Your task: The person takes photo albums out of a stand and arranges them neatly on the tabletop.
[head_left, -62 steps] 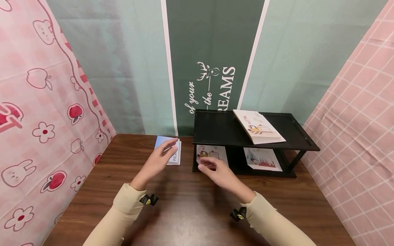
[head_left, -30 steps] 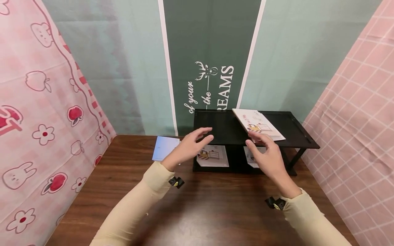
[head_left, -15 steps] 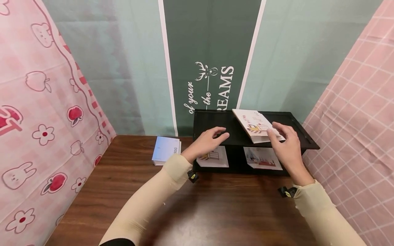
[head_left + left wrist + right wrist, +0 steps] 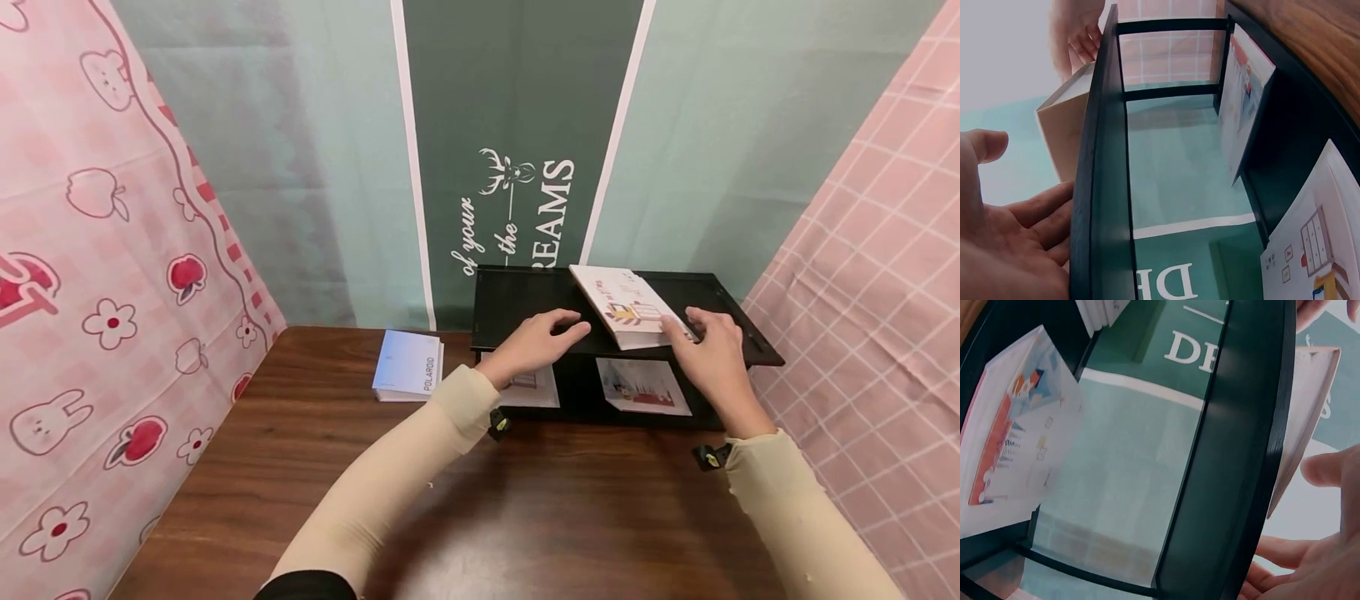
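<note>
A white album with a printed cover [image 4: 615, 296] lies slantwise on the top tier of a black two-tier shelf [image 4: 517, 308]. Left of it, my left hand [image 4: 534, 342] hovers over the shelf's front edge, fingers loosely bent, apart from the album. On the other side my right hand [image 4: 711, 350] is close by the album's right front corner, thumb and fingers spread; the head view cannot tell whether it touches. In the right wrist view a gap shows between the right thumb [image 4: 1322, 469] and the album [image 4: 1304, 406]. Neither hand grips anything.
Two more printed white albums, one at right [image 4: 643, 386] and one at left [image 4: 536, 387], lie on the lower tier. A blue and white POLAROID album [image 4: 407, 365] sits on the wooden table [image 4: 330, 433] left of the shelf. Patterned cloths hang behind and at both sides.
Both hands have moved right, from near the POLAROID album and the lower tier up to either side of the top-tier album. The albums appear to have stayed put.
</note>
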`<action>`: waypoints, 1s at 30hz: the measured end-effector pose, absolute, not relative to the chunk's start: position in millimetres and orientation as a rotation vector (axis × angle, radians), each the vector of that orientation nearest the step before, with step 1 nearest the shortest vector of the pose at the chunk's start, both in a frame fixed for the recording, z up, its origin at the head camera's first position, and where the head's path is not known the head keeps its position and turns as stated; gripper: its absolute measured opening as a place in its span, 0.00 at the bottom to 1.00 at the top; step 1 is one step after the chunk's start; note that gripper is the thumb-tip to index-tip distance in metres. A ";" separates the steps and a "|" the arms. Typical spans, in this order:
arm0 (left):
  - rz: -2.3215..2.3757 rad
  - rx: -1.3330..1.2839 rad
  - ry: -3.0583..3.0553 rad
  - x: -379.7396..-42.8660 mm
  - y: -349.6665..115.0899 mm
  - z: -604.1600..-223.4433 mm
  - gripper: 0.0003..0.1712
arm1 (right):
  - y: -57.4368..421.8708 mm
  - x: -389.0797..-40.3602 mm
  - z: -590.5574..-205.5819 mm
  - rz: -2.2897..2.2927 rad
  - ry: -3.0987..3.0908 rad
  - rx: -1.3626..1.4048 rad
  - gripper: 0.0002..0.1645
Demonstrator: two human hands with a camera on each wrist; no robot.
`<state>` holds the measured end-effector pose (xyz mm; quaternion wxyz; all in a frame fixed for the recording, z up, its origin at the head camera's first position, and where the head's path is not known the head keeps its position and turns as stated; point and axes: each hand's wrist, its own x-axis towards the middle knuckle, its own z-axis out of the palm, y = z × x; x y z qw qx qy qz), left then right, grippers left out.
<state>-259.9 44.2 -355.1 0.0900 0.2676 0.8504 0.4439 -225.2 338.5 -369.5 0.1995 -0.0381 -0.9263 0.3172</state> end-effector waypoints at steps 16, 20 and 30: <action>1.154 0.694 2.771 -265.7 80.3 -362.2 0.40 | 351.3 -226.2 -368.0 0.692 -2.742 -0.132 0.54; 1.143 0.657 2.819 -264.5 84.6 -363.7 0.39 | 354.0 -227.1 -368.2 0.687 -2.729 -0.133 0.52; 1.085 0.640 2.893 -261.8 86.3 -365.6 0.38 | 349.5 -226.7 -371.7 0.731 -2.688 -0.149 0.48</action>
